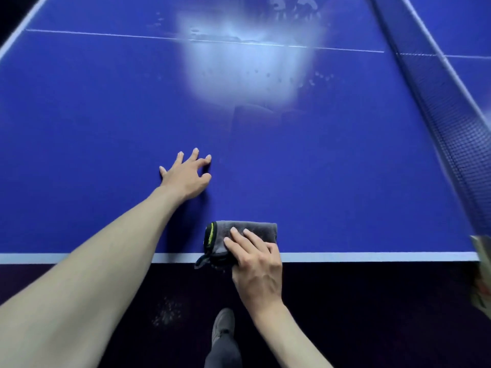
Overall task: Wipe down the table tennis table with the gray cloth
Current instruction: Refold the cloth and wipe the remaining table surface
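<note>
Right hand (pixel 256 264) lies on the folded gray cloth (pixel 240 236), fingers curled over its top and pressing it flat onto the table (pixel 345 160) at the near edge, roughly 6 o'clock in view — part of the cloth and its small tab hang past the white edge line (pixel 79 257). Left hand (pixel 186 173) is spread and holding nothing, fingertips planted on the blue surface at about 10 o'clock from the cloth, well apart from it, apparently bracing the body. Net (pixel 435 107) runs along the right side, from 1 to 4 o'clock. Bright glare patch (pixel 239 73) toward 12 o'clock shows smudges and dotted marks, also around the white centre line (pixel 106 35) — that zone looks unwiped. Judgement: stroke sits at the near edge, so much of this half remains. To do the step well: keep the palm flat so the whole cloth face bears evenly, push outward toward 12 o'clock in straight overlapping lanes, carry each pass beyond the smudges, and move the bracing hand off the surface before wiping where it rests.
</note>
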Demonstrator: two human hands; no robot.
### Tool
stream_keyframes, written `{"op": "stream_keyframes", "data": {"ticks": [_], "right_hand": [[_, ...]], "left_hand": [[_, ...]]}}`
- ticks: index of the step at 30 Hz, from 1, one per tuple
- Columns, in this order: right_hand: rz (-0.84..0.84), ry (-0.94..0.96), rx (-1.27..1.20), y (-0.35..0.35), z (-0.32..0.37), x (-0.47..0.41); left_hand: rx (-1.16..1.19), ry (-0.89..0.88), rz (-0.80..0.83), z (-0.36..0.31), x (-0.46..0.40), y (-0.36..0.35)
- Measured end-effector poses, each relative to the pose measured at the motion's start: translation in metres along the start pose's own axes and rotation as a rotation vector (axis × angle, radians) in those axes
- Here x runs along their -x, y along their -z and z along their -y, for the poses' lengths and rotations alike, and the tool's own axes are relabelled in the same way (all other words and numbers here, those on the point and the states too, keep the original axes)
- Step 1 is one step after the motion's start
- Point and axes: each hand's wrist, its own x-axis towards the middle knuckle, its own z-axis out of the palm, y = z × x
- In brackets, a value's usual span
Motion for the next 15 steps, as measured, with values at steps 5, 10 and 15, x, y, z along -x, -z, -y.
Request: {"op": "stream_keyframes", "data": {"ticks": [5,10,15], "right_hand": [[0.041,-0.033,0.012,0.005,0.013,-0.003],[0.091,-0.136,0.129,-0.009,0.030,-0.030],[0.038,-0.088,0.137,-0.010,0.023,-0.026]], "left_hand": [[-0.015,-0.017,0.001,0.002,-0.005,0.002],[0.016,-0.023,0.036,0.003,-0.006,0.004],[0.000,-0.028,0.063,0.006,-0.003,0.000]]}}
